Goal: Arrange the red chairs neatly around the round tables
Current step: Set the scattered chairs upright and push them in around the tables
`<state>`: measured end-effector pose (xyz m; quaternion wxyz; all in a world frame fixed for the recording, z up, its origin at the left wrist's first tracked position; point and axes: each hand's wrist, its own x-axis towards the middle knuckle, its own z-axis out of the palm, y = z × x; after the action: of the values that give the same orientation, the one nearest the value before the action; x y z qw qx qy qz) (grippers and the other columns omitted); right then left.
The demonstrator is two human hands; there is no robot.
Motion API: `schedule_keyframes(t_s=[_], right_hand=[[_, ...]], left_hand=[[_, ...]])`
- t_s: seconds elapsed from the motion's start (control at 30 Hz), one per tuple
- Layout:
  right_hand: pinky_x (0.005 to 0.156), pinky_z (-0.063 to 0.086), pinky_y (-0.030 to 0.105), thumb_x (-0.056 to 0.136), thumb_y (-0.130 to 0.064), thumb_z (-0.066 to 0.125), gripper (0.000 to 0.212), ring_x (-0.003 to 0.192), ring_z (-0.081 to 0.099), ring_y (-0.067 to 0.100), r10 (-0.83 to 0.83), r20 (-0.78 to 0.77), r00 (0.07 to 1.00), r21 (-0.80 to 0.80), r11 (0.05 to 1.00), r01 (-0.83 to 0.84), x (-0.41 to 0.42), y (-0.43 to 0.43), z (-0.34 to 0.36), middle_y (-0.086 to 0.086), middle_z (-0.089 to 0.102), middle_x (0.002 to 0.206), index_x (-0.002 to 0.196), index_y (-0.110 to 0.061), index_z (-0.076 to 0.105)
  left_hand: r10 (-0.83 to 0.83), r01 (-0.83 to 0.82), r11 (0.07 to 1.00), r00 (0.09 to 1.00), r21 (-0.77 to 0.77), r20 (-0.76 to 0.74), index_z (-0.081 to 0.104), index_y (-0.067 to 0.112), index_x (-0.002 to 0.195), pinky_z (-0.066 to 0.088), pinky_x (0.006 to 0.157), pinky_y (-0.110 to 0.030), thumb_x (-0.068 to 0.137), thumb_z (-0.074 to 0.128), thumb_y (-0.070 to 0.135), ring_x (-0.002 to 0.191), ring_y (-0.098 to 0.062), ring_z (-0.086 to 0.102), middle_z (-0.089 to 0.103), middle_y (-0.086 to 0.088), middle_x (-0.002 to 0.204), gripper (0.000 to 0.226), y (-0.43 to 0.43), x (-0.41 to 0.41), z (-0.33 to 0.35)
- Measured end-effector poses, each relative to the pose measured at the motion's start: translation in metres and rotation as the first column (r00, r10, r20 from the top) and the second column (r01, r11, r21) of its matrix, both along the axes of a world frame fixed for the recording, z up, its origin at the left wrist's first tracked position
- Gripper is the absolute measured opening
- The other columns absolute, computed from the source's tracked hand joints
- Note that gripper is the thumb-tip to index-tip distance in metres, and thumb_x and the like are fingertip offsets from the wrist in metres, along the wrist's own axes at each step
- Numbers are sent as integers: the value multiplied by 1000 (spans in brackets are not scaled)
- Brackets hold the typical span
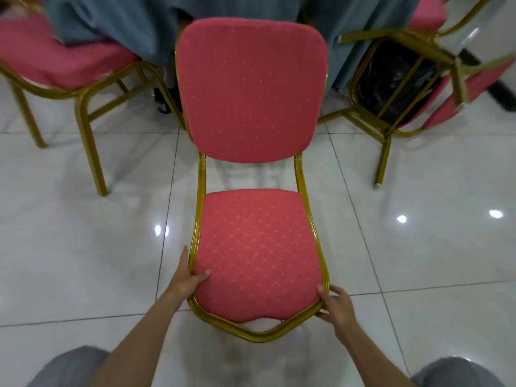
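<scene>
Red dotted fabric on gold metal tubing: middle chair [252, 90], held at the front of its seat by both hands. Left hand [190, 277] pinching the seat's left edge, thumb flat on the cushion, fingers against the outer side of the frame. Right hand [336, 301] curled round the front right corner of the frame, thumb on top, fingers wrapped below.

Beyond the fingertips, backrest rising close to the hanging grey-blue tablecloth [125, 20], seat front pointing away from it. Left of the left fingers, a stretch of glossy tiled floor [83, 233], then a second red chair [55, 57] standing upright, cloth draped onto its seat. Right of the right fingers, more tile, then a third chair [391, 88] tipped over, black underside and gold legs showing. Nearer than the wrists, grey-trousered knees [69, 367] at either bottom corner. Diamond stitching across the seat cushion.
</scene>
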<state>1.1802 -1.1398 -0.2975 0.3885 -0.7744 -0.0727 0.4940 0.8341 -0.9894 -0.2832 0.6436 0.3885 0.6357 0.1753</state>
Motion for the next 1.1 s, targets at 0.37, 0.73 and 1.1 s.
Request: schedule_keyframes(t_s=[0.37, 0.73, 1.1], right_hand=[[71, 64, 54, 101, -22, 64, 21, 87, 75, 40, 91, -97, 991, -30, 995, -94, -1, -19, 221, 23, 73, 94, 108, -3, 61], [83, 61, 61, 103, -23, 61, 29, 92, 75, 38, -9, -128, 992, -19, 1000, 7, -11, 6, 366, 22, 74, 100, 111, 5, 61], [67, 60, 44, 110, -26, 46, 30, 90, 69, 29, -90, -127, 988, -15, 996, 89, -24, 26, 496, 15, 68, 103, 124, -1, 56]], left_hand=[[46, -50, 995, 998, -87, -53, 8, 25, 164, 48, 109, -58, 70, 94, 36, 131, -35, 55, 48, -11, 153, 128, -21, -21, 183], [102, -108, 991, 992, -82, -70, 40, 16, 149, 53, 103, -56, 84, 83, 9, 120, -36, 62, 60, -11, 135, 78, -11, -6, 351], [159, -169, 975, 984, -143, -76, 46, 11, 138, 58, 91, -53, 87, 77, -1, 107, -37, 65, 60, -18, 131, 61, 2, -1, 469]])
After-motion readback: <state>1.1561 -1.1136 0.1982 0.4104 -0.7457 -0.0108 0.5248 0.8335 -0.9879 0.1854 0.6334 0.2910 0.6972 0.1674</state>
